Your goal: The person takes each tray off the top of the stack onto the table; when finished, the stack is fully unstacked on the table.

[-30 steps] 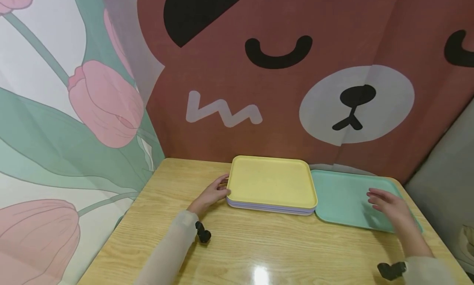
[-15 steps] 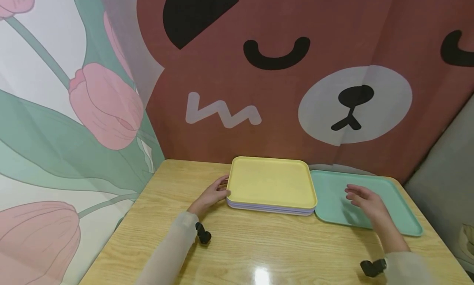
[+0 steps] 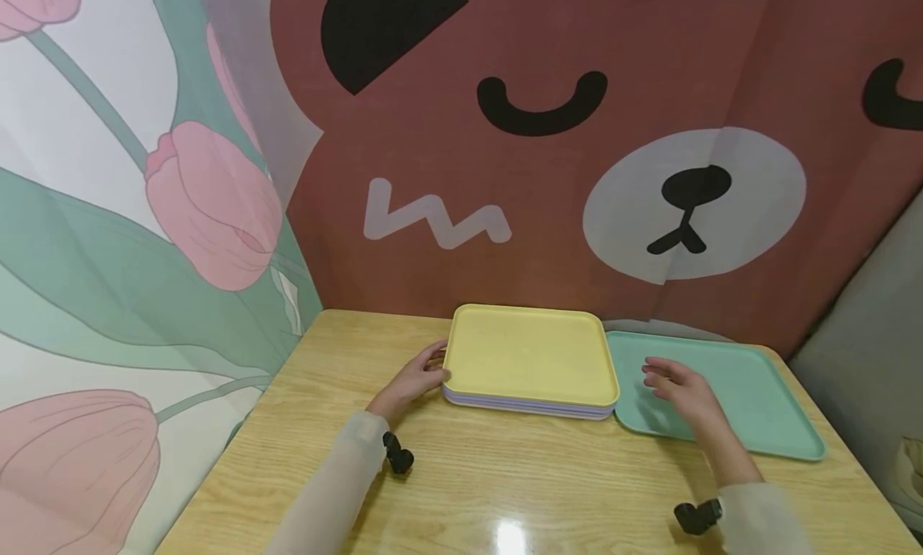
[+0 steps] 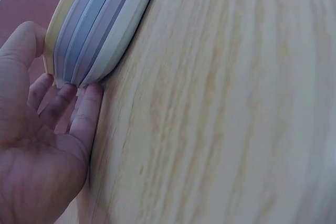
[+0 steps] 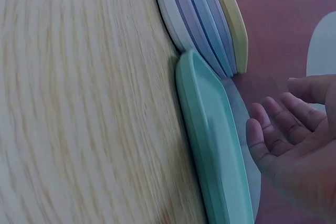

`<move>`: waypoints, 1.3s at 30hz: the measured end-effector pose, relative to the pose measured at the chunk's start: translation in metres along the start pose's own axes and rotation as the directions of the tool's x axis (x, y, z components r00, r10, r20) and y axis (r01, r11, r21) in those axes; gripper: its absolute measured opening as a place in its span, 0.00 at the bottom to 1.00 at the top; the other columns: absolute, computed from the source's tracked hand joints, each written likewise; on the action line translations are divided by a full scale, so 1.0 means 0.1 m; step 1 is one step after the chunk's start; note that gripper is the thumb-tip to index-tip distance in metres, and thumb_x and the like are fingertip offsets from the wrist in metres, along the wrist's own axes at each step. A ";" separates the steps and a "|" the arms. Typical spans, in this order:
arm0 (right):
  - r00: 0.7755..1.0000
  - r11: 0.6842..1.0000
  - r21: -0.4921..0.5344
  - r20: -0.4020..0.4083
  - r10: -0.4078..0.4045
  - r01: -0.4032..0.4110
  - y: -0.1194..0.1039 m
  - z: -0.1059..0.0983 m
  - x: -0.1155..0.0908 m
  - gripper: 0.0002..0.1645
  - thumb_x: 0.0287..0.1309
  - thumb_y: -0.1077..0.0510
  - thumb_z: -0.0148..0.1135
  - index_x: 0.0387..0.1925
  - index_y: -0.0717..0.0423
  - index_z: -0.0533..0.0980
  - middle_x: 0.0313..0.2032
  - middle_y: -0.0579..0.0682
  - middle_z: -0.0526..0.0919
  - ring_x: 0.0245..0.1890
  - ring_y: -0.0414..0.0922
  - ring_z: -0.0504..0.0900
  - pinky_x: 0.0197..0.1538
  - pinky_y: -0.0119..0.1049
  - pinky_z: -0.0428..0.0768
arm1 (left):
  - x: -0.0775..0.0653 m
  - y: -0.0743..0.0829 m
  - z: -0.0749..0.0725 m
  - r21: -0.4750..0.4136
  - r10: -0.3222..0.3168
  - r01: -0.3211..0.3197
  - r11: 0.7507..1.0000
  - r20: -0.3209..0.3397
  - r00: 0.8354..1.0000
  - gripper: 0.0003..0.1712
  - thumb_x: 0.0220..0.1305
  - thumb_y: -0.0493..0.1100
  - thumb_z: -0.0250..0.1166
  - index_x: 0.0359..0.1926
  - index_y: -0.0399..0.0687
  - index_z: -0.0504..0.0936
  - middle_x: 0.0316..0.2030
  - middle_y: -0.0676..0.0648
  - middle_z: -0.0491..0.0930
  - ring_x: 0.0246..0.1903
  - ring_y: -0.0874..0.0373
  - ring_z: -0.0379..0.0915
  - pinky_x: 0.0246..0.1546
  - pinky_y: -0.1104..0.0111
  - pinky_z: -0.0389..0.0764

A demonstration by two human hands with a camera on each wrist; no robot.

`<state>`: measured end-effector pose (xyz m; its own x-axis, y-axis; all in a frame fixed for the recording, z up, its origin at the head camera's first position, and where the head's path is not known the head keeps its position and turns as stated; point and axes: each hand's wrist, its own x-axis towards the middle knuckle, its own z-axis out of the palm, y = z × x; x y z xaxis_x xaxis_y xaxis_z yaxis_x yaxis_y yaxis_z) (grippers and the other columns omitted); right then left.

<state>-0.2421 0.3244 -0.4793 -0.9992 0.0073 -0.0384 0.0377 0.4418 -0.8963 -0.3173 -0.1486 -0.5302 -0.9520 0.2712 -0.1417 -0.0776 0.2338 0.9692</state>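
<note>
Tray stack (image 3: 530, 353): lower centre of the head view, flat on the bench (image 3: 548, 479), yellow layer uppermost, edges nearly flush. Green tray (image 3: 757, 391): lower right, close against the stack's right end; contact not confirmed.

Left hand (image 3: 409, 380): at the stack's left end, fingers relaxed, thumb and fingertips touching its edges; load borne cannot be told. Right hand (image 3: 683, 391): above the green tray, fingers loosely spread, nothing held.

Assessment: even control calls for the right hand to match the left, fingertips reaching the lowest layer. The green tray crowds that end; level, equal pressure should limit slippage.
</note>
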 end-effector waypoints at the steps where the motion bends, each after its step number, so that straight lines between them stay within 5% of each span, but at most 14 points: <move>1: 1.000 1.000 0.004 0.000 0.001 -0.001 0.00 0.02 0.01 0.32 0.77 0.55 0.50 0.73 0.71 0.60 0.66 0.72 0.69 0.42 0.24 0.78 0.53 0.34 0.82 | 0.00 0.00 0.00 -0.001 0.001 -0.001 1.000 0.001 1.000 0.42 0.65 0.43 0.67 0.77 0.62 0.61 0.71 0.45 0.65 0.66 0.47 0.67 0.58 0.58 0.77; 20: 1.000 0.999 0.039 0.022 0.015 -0.016 -0.06 0.30 0.11 0.33 0.76 0.57 0.52 0.73 0.70 0.59 0.66 0.72 0.68 0.40 0.21 0.75 0.56 0.38 0.81 | 0.00 0.01 0.01 0.025 0.010 -0.010 1.000 -0.005 1.000 0.42 0.65 0.42 0.66 0.77 0.59 0.60 0.70 0.43 0.66 0.65 0.46 0.68 0.56 0.59 0.78; 26: 1.000 1.000 0.022 0.010 0.021 -0.022 -0.05 0.36 0.13 0.34 0.75 0.57 0.54 0.72 0.71 0.60 0.65 0.73 0.70 0.44 0.28 0.77 0.53 0.32 0.81 | 0.01 0.00 0.01 0.019 0.017 -0.017 1.000 -0.012 1.000 0.42 0.65 0.42 0.66 0.77 0.59 0.61 0.70 0.43 0.67 0.65 0.46 0.67 0.56 0.60 0.78; 30: 1.000 0.999 -0.016 0.006 0.028 -0.028 -0.04 0.41 0.16 0.35 0.74 0.54 0.55 0.72 0.71 0.60 0.64 0.72 0.70 0.52 0.44 0.80 0.47 0.25 0.78 | 0.00 0.01 0.01 0.012 0.020 -0.019 1.000 -0.019 1.000 0.42 0.64 0.42 0.67 0.77 0.58 0.62 0.69 0.43 0.68 0.64 0.46 0.68 0.54 0.61 0.79; 34: 0.999 0.998 -0.053 0.008 0.045 -0.045 -0.03 0.48 0.20 0.37 0.74 0.52 0.55 0.74 0.69 0.59 0.65 0.72 0.69 0.63 0.63 0.72 0.55 0.38 0.78 | 0.00 0.01 0.01 0.004 0.017 -0.017 1.000 -0.016 1.000 0.42 0.64 0.41 0.66 0.77 0.58 0.61 0.69 0.43 0.68 0.64 0.47 0.68 0.55 0.61 0.78; 39: 0.997 0.994 -0.080 0.017 0.074 -0.073 -0.03 0.53 0.21 0.39 0.74 0.51 0.55 0.75 0.67 0.57 0.67 0.72 0.67 0.67 0.66 0.67 0.63 0.55 0.73 | 0.01 0.01 0.01 -0.006 0.020 -0.020 1.000 -0.005 1.000 0.42 0.64 0.41 0.66 0.77 0.57 0.61 0.69 0.43 0.67 0.64 0.47 0.69 0.55 0.61 0.78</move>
<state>-0.2631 0.2756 -0.5004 -0.9933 0.0248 -0.1124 0.1093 0.5103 -0.8530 -0.3179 -0.1469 -0.5296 -0.9548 0.2712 -0.1214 -0.0606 0.2225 0.9731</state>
